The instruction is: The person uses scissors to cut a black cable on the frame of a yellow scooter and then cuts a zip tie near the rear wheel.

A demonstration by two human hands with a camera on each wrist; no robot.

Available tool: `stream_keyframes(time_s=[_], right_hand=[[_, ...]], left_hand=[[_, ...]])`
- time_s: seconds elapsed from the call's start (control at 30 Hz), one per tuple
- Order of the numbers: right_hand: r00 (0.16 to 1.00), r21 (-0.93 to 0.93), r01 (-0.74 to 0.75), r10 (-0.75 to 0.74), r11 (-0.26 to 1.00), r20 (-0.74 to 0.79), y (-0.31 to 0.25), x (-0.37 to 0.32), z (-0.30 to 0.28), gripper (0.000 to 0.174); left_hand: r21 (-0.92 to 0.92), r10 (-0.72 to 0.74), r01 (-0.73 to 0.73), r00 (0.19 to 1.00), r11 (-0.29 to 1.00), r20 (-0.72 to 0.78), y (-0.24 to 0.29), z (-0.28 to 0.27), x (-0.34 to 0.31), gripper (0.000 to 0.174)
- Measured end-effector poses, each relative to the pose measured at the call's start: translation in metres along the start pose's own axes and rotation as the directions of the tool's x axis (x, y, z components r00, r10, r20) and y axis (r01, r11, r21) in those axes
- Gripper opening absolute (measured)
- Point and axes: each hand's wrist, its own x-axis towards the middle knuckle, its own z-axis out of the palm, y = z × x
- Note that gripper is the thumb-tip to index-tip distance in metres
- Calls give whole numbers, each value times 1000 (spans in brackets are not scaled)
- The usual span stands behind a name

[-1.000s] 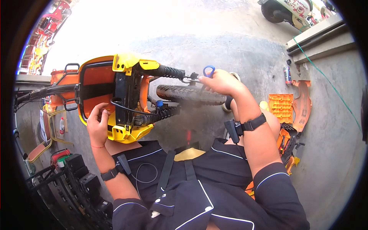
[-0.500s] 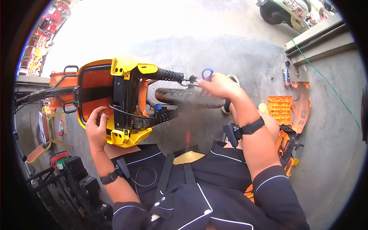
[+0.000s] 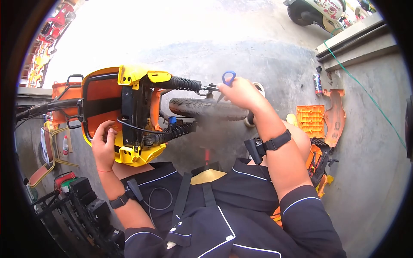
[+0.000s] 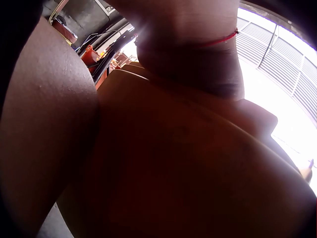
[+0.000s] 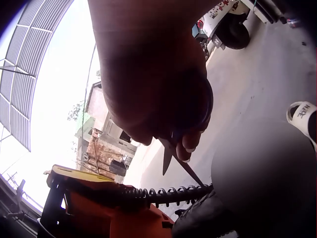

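Observation:
My right hand (image 3: 241,94) grips a pair of scissors (image 3: 229,78) by the blue handles. Their metal blades (image 5: 167,159) are spread apart in the right wrist view. In the head view the tips lie at the end of a black coil-spring shock absorber (image 3: 186,83), above a dirty tyre (image 3: 202,108). My left hand (image 3: 103,144) rests at the near rim of a yellow scooter body (image 3: 142,158) with an orange inside. Its fingers are loosely bent over the rim; the left wrist view shows the heel of this hand against the dark panel.
Orange plastic panels (image 3: 310,121) and a spray can (image 3: 317,84) lie on the right of the concrete floor. Black battery-like boxes (image 3: 97,206) stand at lower left, near a metal-framed chair (image 3: 45,170). Another scooter (image 3: 316,13) is parked at the back.
The head view has shifted slightly left. The scissors have turned a little in my right hand, with the blades now visibly spread by the shock absorber's end. My left hand stays at the rim.

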Motion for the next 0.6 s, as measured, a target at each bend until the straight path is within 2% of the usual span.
stream_keyframes(time_s=[0.07, 0.2, 0.3, 0.37, 0.4, 0.47, 0.6], right_hand=[[965, 306, -150, 73, 940, 250, -11, -4, -10, 43], [950, 287, -127, 33, 950, 311, -5, 0, -4, 42], [962, 214, -101, 40, 972, 268, -1, 3, 7, 38], [996, -72, 60, -55, 996, 72, -9, -7, 7, 34], [996, -71, 60, -54, 996, 74, -9, -8, 6, 34], [987, -257, -22, -20, 966, -158, -8, -11, 5, 32], [993, -186, -78, 59, 979, -106, -8, -7, -11, 34]], left_hand=[[-5, 0, 0, 1000, 1000, 1, -1, 0, 0, 21], [-4, -10, 10, 1000, 1000, 4, -2, -1, 0, 21], [-8, -11, 11, 1000, 1000, 2, -1, 0, 0, 22], [-17, -12, 12, 1000, 1000, -2, -1, 0, 1, 22], [-22, -10, 10, 1000, 1000, -3, -3, 0, 1, 22], [-21, -16, 16, 1000, 1000, -1, -4, 0, 0, 22], [-15, -9, 9, 1000, 1000, -9, -1, 0, 0, 22]])
